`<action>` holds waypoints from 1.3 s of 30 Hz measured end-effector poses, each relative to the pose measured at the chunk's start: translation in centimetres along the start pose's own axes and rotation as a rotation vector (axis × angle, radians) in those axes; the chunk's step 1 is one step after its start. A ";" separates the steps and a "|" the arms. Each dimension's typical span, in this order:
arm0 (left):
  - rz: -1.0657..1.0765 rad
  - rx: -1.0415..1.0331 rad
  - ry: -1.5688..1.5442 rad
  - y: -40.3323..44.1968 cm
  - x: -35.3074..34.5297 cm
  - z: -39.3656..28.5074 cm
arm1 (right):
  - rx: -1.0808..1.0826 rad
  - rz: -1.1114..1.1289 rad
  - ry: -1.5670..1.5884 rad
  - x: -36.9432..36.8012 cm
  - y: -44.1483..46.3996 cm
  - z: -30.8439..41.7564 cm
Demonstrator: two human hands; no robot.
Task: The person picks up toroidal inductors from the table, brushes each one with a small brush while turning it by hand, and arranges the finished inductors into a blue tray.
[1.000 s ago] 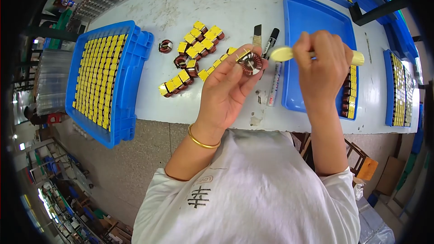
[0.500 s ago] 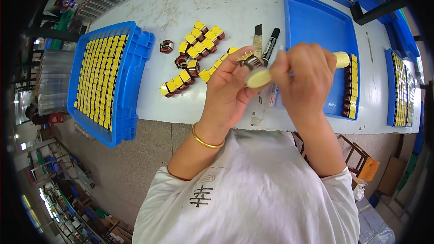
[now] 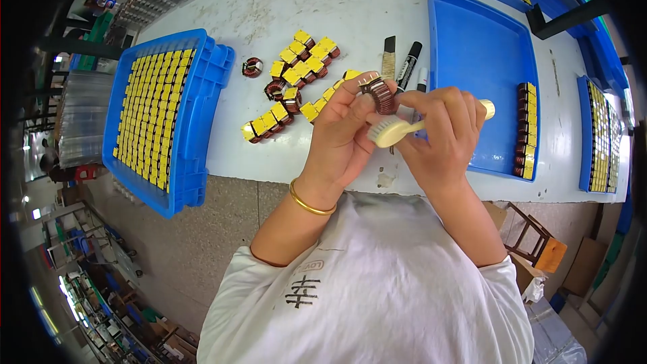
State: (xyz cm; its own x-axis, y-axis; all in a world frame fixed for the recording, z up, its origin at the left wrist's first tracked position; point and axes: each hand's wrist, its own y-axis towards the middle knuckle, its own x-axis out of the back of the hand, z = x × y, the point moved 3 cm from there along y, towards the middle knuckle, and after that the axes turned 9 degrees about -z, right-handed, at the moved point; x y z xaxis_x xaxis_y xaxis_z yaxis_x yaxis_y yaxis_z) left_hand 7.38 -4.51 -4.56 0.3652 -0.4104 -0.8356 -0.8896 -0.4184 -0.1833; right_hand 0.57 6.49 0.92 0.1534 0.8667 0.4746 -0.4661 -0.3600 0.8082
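Between the fingers of my left hand is a copper-wound coil with thin pins at its top left. My right hand grips a pale yellow brush by its handle; the bristled head lies just below the coil, and the handle end sticks out past my fingers on the right. My right fingertips are close beside the coil; whether they touch it is unclear. Several coils with yellow tops lie on the table to the left of my hands, with one loose bare coil farther left.
At the left stands a blue crate filled with yellow-topped coils. A blue tray at the right holds a row of them. A knife, a black marker and a white-bodied pen lie beyond my hands.
The brush has come left and down from the right to just below the coil. My right hand has moved lower and left. The coil has turned in my left hand, showing its wound side.
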 end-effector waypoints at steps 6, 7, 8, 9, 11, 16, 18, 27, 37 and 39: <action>0.081 0.047 -0.012 -0.1 -0.4 -0.1 | 0.054 0.020 0.010 -0.1 -0.6 0.0; 0.066 0.049 -0.019 -0.1 -0.4 -0.1 | 0.061 0.019 0.024 -0.1 -0.6 -0.1; 0.052 0.051 -0.027 -0.1 -0.5 -0.2 | 0.039 0.020 0.012 -0.1 -0.5 -0.2; 0.037 0.054 -0.035 -0.1 -0.5 -0.2 | 0.017 0.021 0.001 0.0 -0.4 -0.3; 0.078 0.047 -0.005 0.0 -0.3 -0.2 | -0.002 0.014 -0.020 0.0 -0.4 -0.5; 0.103 0.021 0.009 0.0 -0.6 -0.3 | 0.027 -0.046 -0.030 -0.6 -1.1 -0.8; 0.179 0.015 0.023 0.2 -0.3 -0.4 | 0.032 -0.050 -0.032 -0.6 -1.1 -0.8; 0.186 -0.016 0.015 0.2 -0.5 -0.2 | 0.045 -0.044 -0.050 -0.1 -0.6 -0.5; 0.198 0.040 -0.048 0.5 -0.4 0.1 | 0.045 -0.078 -0.041 -0.1 -0.7 -0.7; 0.157 0.057 -0.067 0.4 -0.6 0.3 | 0.039 -0.073 -0.044 -0.1 -0.8 -0.9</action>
State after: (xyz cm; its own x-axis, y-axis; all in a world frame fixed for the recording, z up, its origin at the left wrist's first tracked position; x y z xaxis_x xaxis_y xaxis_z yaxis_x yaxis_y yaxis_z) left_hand 6.75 -4.21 -4.31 0.2033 -0.4117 -0.8884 -0.9491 -0.3060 -0.0754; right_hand 0.12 7.03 -0.03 0.2241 0.8754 0.4284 -0.4180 -0.3107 0.8536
